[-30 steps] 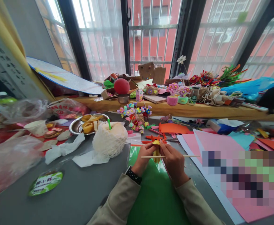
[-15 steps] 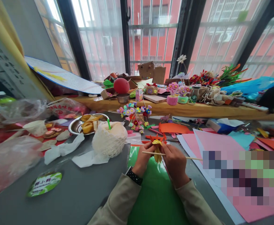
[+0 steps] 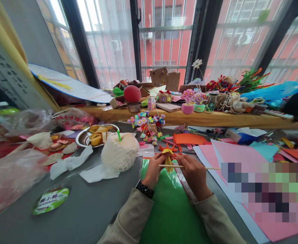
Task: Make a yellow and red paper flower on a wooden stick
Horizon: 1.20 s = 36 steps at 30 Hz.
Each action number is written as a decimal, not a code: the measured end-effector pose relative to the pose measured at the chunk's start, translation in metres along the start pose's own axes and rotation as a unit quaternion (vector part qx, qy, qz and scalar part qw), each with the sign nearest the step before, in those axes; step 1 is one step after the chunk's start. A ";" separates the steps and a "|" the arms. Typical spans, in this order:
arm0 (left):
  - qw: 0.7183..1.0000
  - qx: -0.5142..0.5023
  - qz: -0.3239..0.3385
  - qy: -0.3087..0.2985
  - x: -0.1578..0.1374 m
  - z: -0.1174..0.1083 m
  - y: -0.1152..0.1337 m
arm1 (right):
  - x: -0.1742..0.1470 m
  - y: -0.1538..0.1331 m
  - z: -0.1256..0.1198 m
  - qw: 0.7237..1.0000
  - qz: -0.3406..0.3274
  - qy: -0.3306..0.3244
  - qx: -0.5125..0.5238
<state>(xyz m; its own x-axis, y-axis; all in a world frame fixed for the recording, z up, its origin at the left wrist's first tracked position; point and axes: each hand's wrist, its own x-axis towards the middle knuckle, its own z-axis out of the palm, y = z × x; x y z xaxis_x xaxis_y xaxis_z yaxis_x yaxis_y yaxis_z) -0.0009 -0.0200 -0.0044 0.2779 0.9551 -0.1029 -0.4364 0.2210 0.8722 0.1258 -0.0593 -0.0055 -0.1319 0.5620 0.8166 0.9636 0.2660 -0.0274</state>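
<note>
A yellow folded-paper flower (image 3: 168, 162) is pinched in the fingers of my left hand (image 3: 152, 171), its pointed petals hanging downward. My right hand (image 3: 194, 176) is closed around a thin wooden stick (image 3: 171, 166), which lies level and crosses in front of the yellow petals. Its far end sticks out to the right past my knuckles. Right fingertips are close to the flower; whether they touch it I cannot tell. Orange-red paper points (image 3: 173, 148) show just behind the flower. Under both hands lies a shiny green mat (image 3: 174, 210).
Left of my hands stands a coconut in white netting (image 3: 119, 152) with a green straw. Behind it is a metal bowl (image 3: 80, 139) with peels. Pink paper sheets (image 3: 238, 159) lie to the right. Small craft flowers (image 3: 146, 125) stand ahead, below a crowded wooden ledge (image 3: 108, 113).
My right hand has drawn slightly to the right with the stick, apart from my left hand. The yellow flower has moved a little left and up.
</note>
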 end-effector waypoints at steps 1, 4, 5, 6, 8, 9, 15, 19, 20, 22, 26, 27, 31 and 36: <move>1.000 -0.006 0.006 0.005 0.001 0.000 0.000 | 0.000 0.002 0.000 1.000 0.000 -0.004 0.007; 0.998 -0.030 0.024 0.040 0.003 -0.001 0.000 | 0.000 0.006 0.000 0.999 -0.015 -0.026 0.045; 0.997 -0.037 0.028 0.054 0.003 -0.001 0.000 | 0.000 0.007 0.000 0.997 -0.027 -0.039 0.064; 0.996 -0.043 0.030 0.067 0.004 -0.001 0.000 | 0.000 0.007 0.000 0.994 -0.039 -0.053 0.083; 0.995 -0.046 0.030 0.086 0.004 0.000 0.001 | -0.001 0.005 0.001 0.989 -0.063 -0.079 0.112; 0.994 -0.044 0.027 0.093 0.004 0.001 0.001 | -0.001 0.004 0.001 0.987 -0.070 -0.085 0.120; 0.996 -0.061 0.043 0.050 0.002 0.001 0.004 | -0.001 0.000 0.000 0.986 -0.077 -0.059 0.137; 0.991 -0.125 0.032 -0.020 0.000 0.000 0.008 | -0.001 -0.001 -0.002 0.988 -0.071 -0.023 0.138; 0.989 -0.140 0.026 -0.035 -0.001 0.000 0.010 | -0.001 -0.001 -0.002 0.988 -0.069 -0.017 0.136; 0.985 -0.162 0.007 -0.055 -0.001 0.000 0.011 | -0.001 -0.002 -0.002 0.989 -0.071 -0.008 0.127; 0.978 -0.192 -0.049 -0.064 -0.002 -0.001 0.012 | -0.004 -0.007 -0.002 0.991 -0.089 -0.006 0.101; 0.976 -0.200 -0.060 -0.067 -0.003 -0.001 0.012 | -0.005 -0.008 -0.002 0.991 -0.093 -0.011 0.096; 0.964 -0.236 -0.087 -0.087 -0.005 -0.002 0.014 | -0.006 -0.011 -0.004 0.991 -0.105 -0.018 0.085; 0.959 -0.238 -0.107 -0.115 -0.008 -0.002 0.017 | -0.007 -0.012 -0.006 0.990 -0.112 -0.001 0.080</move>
<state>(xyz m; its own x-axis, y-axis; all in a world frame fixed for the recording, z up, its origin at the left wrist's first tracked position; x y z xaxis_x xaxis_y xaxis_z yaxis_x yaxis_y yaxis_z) -0.0118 -0.0235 0.0102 0.5616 0.8213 -0.1001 -0.6741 0.5243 0.5202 0.1169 -0.0706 -0.0076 -0.3398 0.4763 0.8110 0.8606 0.5052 0.0639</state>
